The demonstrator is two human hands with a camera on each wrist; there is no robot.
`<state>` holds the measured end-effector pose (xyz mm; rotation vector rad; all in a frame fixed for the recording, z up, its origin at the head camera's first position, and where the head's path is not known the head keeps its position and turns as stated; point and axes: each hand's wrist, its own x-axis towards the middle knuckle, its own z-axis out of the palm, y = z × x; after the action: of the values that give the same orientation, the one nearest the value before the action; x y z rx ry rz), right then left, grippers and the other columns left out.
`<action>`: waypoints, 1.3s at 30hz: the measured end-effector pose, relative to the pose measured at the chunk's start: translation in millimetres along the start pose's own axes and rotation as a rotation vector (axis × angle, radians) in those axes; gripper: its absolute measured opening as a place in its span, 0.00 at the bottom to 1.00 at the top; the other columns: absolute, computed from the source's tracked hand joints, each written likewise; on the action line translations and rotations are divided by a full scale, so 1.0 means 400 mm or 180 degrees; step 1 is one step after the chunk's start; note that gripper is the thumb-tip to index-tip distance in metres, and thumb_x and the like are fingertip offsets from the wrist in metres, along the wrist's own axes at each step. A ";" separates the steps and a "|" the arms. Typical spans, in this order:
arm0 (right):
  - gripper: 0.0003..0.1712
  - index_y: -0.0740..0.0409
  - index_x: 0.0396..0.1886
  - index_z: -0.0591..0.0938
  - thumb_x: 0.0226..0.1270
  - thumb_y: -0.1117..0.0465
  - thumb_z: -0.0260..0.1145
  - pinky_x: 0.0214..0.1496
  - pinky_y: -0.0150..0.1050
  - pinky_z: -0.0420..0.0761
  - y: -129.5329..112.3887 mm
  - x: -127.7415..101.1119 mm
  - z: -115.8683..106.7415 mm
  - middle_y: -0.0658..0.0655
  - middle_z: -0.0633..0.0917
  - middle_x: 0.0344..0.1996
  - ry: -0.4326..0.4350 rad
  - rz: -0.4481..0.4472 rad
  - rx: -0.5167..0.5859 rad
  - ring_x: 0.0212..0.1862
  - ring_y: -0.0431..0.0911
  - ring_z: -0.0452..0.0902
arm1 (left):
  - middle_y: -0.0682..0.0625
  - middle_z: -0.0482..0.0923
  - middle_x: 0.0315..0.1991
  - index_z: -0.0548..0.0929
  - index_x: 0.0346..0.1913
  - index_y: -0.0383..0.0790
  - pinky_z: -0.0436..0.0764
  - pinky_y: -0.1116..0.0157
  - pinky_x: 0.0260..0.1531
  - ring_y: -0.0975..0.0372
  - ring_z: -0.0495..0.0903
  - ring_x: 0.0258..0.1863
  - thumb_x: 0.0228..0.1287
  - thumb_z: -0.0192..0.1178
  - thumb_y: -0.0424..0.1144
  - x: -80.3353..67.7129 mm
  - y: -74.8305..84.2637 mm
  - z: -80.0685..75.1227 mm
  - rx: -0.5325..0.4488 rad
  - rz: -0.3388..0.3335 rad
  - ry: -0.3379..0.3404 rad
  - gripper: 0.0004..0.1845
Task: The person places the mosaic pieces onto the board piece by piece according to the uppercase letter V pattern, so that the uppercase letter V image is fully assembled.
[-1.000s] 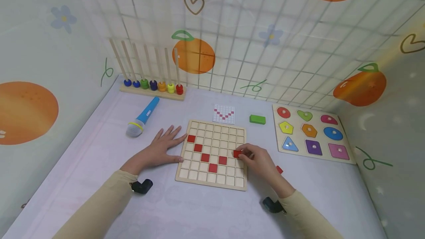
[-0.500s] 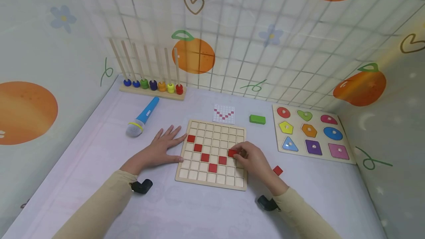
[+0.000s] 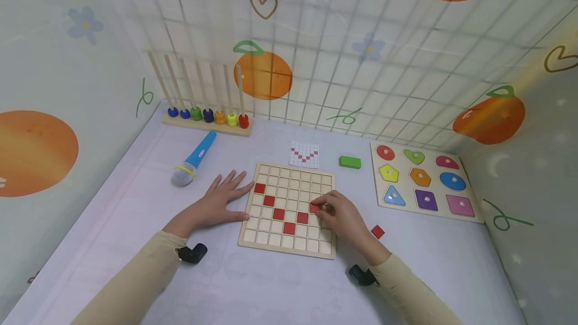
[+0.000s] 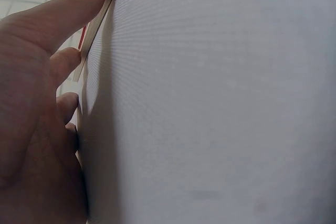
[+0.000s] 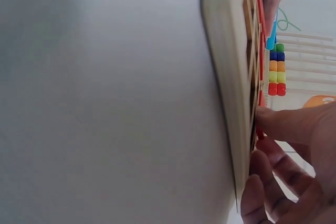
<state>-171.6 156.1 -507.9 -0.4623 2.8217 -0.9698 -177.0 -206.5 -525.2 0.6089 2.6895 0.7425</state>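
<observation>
Left hand (image 3: 217, 203) lay flat with fingers spread, bracing the left edge of the grid board (image 3: 289, 209) mid-bench. Five red tiles already sat in a V. Right hand (image 3: 340, 214) had its grip pinched on a sixth tile (image 3: 314, 207), about seated. One spare tile (image 3: 377, 231) waited right of the board, so nearly finished, I'd guess.
</observation>
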 end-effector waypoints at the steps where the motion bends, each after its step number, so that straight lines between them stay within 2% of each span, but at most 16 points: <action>1: 0.16 0.47 0.51 0.89 0.63 0.62 0.77 0.41 0.35 0.79 0.000 0.000 0.000 0.45 0.80 0.42 -0.0006 0.0001 -0.0005 0.40 0.41 0.73 | 0.46 0.40 0.83 0.59 0.81 0.52 0.28 0.44 0.76 0.47 0.32 0.81 0.60 0.66 0.67 0.000 0.000 0.000 -0.0004 -0.0001 0.0002 0.51; 11: 0.16 0.48 0.52 0.90 0.64 0.61 0.76 0.42 0.34 0.79 -0.002 0.001 -0.002 0.45 0.79 0.42 -0.0083 -0.0006 -0.0061 0.41 0.42 0.72 | 0.46 0.41 0.83 0.59 0.80 0.52 0.28 0.43 0.76 0.46 0.32 0.81 0.59 0.66 0.67 0.000 -0.002 0.001 -0.0001 0.0024 0.0019 0.51; 24: 0.19 0.49 0.54 0.88 0.63 0.61 0.76 0.38 0.34 0.78 -0.006 0.002 -0.005 0.46 0.80 0.41 -0.0075 0.0024 -0.0040 0.39 0.42 0.72 | 0.45 0.41 0.83 0.59 0.80 0.51 0.28 0.43 0.76 0.46 0.32 0.81 0.60 0.66 0.67 -0.001 0.003 -0.001 0.0005 -0.0004 0.0004 0.50; 39: 0.17 0.50 0.53 0.88 0.64 0.62 0.74 0.43 0.38 0.83 0.006 -0.022 -0.030 0.49 0.82 0.45 0.0038 0.0137 -0.0002 0.41 0.44 0.77 | 0.46 0.40 0.83 0.59 0.81 0.52 0.28 0.43 0.76 0.47 0.32 0.81 0.59 0.66 0.68 0.001 -0.001 0.002 0.0000 -0.0007 0.0003 0.51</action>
<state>-166.3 167.8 -500.0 -0.3956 2.8301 -0.9668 -177.3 -206.4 -526.1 0.6057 2.6907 0.7424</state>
